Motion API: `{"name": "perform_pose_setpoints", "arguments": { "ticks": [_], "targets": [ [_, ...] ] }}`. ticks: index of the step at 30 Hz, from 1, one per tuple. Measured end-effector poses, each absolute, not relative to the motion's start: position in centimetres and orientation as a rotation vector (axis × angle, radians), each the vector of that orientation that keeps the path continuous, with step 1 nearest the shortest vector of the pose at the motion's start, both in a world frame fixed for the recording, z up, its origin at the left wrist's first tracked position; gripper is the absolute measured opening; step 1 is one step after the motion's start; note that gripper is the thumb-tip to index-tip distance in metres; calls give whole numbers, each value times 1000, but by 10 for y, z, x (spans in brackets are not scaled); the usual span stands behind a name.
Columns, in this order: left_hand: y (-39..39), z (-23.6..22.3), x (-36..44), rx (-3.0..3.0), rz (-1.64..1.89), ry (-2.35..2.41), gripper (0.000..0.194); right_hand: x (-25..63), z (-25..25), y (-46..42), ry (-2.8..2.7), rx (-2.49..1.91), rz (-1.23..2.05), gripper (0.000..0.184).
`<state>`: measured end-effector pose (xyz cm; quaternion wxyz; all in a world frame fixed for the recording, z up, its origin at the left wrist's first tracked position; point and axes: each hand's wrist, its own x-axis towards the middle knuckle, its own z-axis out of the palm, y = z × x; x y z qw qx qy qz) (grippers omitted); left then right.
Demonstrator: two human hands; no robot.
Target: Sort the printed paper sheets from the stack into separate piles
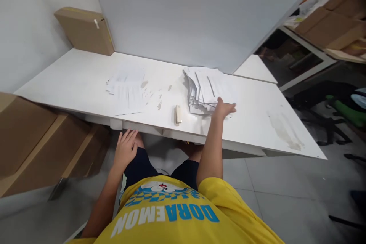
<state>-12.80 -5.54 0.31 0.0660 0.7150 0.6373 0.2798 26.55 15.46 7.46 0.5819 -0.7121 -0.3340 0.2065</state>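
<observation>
My right hand (223,109) is at the front right edge of a thick, uneven stack of printed papers (204,85), thumb and fingers apart. I see no sheet clearly gripped in it. My left hand (126,148) rests on my left thigh just below the table edge, fingers spread and holding nothing. A cream stapler (178,115) lies on the table between the hands, left of the stack. Farther left, a few overlapping printed sheets (128,97) lie flat.
The white table (71,80) has stained patches and meets a grey panel (171,15) at its back. A closed cardboard box (82,30) leans in the far left corner. Large cardboard boxes (57,141) stand at the left. Shelving with cartons (331,26) is at the right.
</observation>
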Motion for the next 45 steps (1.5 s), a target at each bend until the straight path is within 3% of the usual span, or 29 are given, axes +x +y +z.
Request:
{"name": "perform_pose_setpoints", "arguments": {
  "ticks": [2,4,10,13,17,22,26,35,45],
  "targets": [
    [-66,-9,-136,2081,837,1951,49,259,76,137,-659,-1806,346,70],
    [-74,-26,-139,1985,846,1987,46,236,76,117,-657,-1831,293,62],
    [-85,-78,-112,1702,548,2038,47,82,66,99,-1484,-1389,483,36],
    [-91,-72,-98,1683,531,1929,42,3,63,134,-1906,-1275,583,41],
    [-95,-28,-112,1617,968,1842,38,-53,55,174,-2278,-1309,495,60],
    [-84,11,-154,1091,1359,1765,34,-53,45,148,-2345,-1348,434,62],
    [-62,12,-157,610,1466,1423,50,-49,49,132,-2323,-1248,422,43],
    [-37,-5,-120,525,1456,1451,42,-63,47,166,-2369,-1057,494,45],
    [-35,6,-112,35,2002,1217,41,-50,50,150,-2298,-1001,475,37]
  ]
}}
